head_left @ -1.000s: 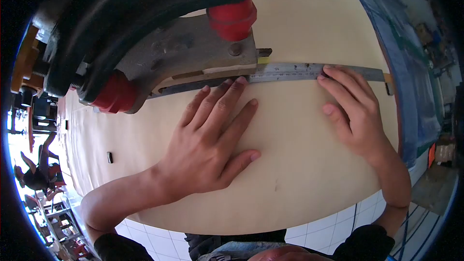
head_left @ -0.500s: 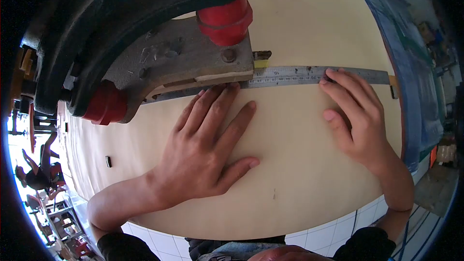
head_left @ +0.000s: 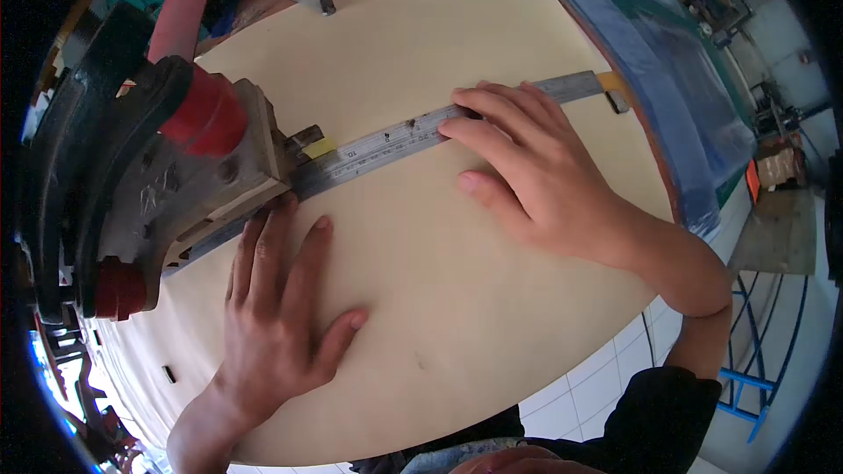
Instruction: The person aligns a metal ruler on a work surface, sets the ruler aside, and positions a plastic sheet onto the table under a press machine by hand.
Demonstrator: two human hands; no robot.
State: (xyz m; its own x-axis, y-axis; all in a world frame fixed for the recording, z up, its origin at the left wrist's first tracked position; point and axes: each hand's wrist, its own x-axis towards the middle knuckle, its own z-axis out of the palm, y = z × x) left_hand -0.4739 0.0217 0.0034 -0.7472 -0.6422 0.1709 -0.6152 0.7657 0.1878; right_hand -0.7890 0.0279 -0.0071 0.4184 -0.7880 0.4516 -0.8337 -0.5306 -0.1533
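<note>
View swung since half a second ago; ruler (head_left: 382,147) still juts right of machine (head_left: 162,184), left hand (head_left: 270,333) at machine's near edge, right hand (head_left: 555,177) across ruler farther right, both grips unclenched, likely steadying it.

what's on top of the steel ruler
Fingers of the right hand lie on the steel ruler; the left hand reaches its near edge beside the grey plate. Markings beneath those right fingers, and whatever the plate hides, can't be seen.
</note>
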